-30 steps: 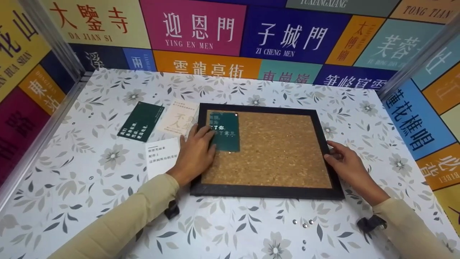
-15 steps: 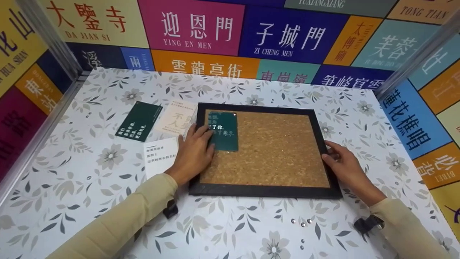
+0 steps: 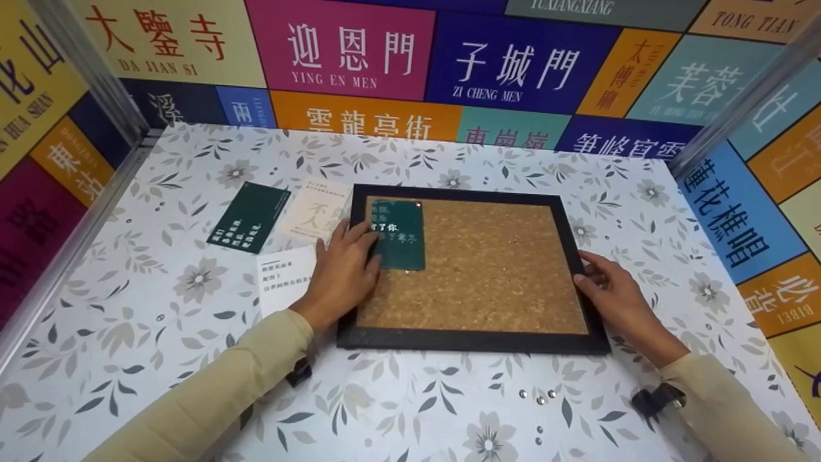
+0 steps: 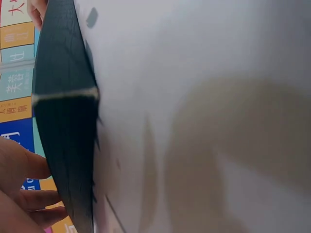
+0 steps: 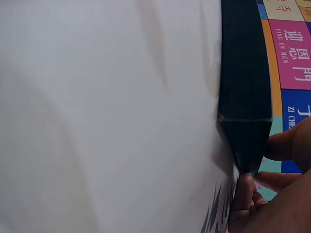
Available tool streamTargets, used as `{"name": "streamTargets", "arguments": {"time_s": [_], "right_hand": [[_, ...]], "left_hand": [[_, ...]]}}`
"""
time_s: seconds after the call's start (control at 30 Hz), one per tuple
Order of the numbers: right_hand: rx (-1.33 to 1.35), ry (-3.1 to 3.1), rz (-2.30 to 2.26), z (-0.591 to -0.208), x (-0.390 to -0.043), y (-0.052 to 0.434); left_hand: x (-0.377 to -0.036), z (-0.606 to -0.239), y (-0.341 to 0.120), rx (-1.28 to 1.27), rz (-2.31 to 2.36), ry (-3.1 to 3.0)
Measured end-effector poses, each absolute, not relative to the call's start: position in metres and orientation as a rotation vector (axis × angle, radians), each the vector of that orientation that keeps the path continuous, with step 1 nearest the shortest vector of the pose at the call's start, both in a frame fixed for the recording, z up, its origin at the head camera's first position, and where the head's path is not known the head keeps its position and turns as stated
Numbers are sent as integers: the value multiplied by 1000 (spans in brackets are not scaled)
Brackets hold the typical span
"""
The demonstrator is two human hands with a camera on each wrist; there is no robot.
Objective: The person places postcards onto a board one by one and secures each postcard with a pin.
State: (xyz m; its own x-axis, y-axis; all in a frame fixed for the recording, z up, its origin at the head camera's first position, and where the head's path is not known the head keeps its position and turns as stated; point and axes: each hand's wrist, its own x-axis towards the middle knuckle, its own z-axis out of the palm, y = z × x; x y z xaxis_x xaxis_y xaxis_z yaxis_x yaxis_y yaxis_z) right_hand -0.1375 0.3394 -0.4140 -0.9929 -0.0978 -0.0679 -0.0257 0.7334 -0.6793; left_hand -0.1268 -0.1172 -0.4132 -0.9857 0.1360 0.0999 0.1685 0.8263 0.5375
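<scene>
Head view, left hand flat on green card, right hand gripping frame, both unmoved.

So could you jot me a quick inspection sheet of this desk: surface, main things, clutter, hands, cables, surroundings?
Surface: table with a grey floral cover.
Job's things: black-framed cork board; dark green card lying at its upper left corner.
Clutter: another green card, cream card, white card, loose silver pins.
Hands: left hand flat over the frame's left edge, fingertips on the card; right hand on the frame's right edge.
Cables: nothing seen.
Surroundings: colourful walls with Chinese lettering.
</scene>
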Motion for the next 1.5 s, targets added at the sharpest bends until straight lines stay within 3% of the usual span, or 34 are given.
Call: {"name": "streamTargets", "arguments": {"time_s": [0.93,1.5], "right_hand": [[-118,2828,-1128,-415,-138,341],[-83,2804,-1128,-415,-139,342]], "left_hand": [[-130,-390,-187,-129,-882,-2767],[-127,-385,-236,147,-903,-2857]]}}
